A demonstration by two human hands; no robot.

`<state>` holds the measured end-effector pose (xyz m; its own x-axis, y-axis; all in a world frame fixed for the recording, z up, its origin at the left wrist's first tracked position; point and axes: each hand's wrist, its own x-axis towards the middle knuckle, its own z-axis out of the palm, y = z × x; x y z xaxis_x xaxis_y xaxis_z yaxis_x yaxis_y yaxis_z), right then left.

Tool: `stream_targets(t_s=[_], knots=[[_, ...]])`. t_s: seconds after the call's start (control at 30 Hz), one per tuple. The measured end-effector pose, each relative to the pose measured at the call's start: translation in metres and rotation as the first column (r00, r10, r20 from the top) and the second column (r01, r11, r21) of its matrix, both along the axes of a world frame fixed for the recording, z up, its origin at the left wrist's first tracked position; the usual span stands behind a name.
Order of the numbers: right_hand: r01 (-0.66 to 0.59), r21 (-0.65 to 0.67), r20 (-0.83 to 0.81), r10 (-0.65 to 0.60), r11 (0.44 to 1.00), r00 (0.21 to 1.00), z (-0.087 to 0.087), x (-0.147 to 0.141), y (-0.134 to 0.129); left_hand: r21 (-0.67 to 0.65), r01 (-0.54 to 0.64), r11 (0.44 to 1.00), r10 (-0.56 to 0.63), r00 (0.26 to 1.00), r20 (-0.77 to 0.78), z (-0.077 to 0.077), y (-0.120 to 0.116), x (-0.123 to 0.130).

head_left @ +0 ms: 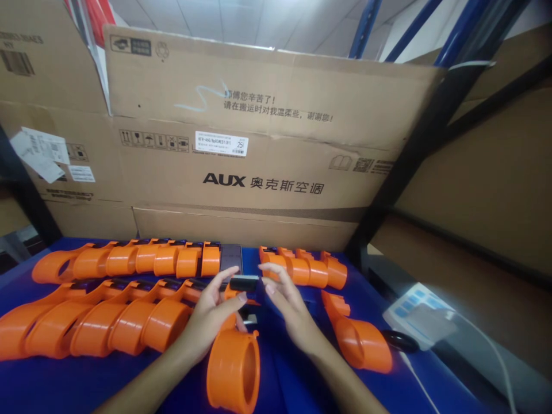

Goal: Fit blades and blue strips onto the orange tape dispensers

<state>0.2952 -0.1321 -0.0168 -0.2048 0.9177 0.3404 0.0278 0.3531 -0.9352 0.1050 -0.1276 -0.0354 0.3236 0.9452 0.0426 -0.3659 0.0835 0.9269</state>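
Note:
My left hand (pixel 219 305) is closed around the upper part of an orange plastic piece, whose wide ring (pixel 233 371) hangs below the fingers. A black cylinder (pixel 244 283) lies between my two hands, at the top of that piece. On its right, my right hand (pixel 282 296) has its fingers curved around a dark blue part (pixel 261 292), the thumb pointing up. A small shiny metal bit (pixel 250 319) shows under the cylinder. What the right fingertips press on is partly hidden.
Orange ringed pieces stand in a back row (pixel 161 260), a front left row (pixel 129 328) and a back right group (pixel 314 273). Another orange piece (pixel 366 345) and a white-blue box (pixel 420 316) lie right. Cardboard (pixel 267 155) stands behind the blue surface (pixel 297 391).

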Motion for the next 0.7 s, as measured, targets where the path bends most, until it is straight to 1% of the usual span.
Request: stream_targets(t_s=[0.07, 0.13, 0.2, 0.27, 0.33, 0.47, 0.6, 0.7], knots=[[-0.098, -0.066, -0.051, 0.095, 0.993, 0.994, -0.001, 0.0, 0.002, -0.048, 0.069, 0.996, -0.069, 0.998, 0.016, 0.002, -0.003, 0.0], [-0.155, -0.089, -0.107, 0.145, 0.984, 0.984, -0.002, -0.001, 0.003, -0.09, 0.125, 0.988, -0.121, 0.992, 0.048, 0.004, -0.006, -0.001], [-0.169, -0.108, -0.15, 0.152, 0.98, 0.977, -0.004, -0.003, 0.003, -0.097, 0.162, 0.982, -0.155, 0.985, 0.072, 0.005, -0.008, -0.001], [-0.16, -0.111, -0.15, 0.143, 0.981, 0.978, -0.005, -0.006, 0.003, -0.075, 0.19, 0.979, -0.185, 0.98, 0.068, 0.006, -0.008, -0.002], [-0.129, -0.08, -0.105, 0.12, 0.988, 0.987, -0.005, -0.009, 0.002, -0.031, 0.181, 0.983, -0.18, 0.983, 0.039, 0.006, -0.006, -0.001], [-0.092, -0.018, -0.002, 0.092, 0.996, 0.996, -0.004, -0.012, 0.0, 0.036, 0.117, 0.992, -0.117, 0.993, -0.025, 0.008, -0.001, 0.001], [-0.082, -0.003, 0.023, 0.082, 0.997, 0.996, -0.003, -0.014, -0.002, 0.037, 0.104, 0.994, -0.103, 0.994, -0.041, 0.008, 0.001, 0.0], [-0.079, 0.015, 0.05, 0.078, 0.997, 0.996, -0.002, -0.013, -0.002, 0.028, 0.12, 0.992, -0.118, 0.992, -0.053, 0.005, 0.001, -0.001]])
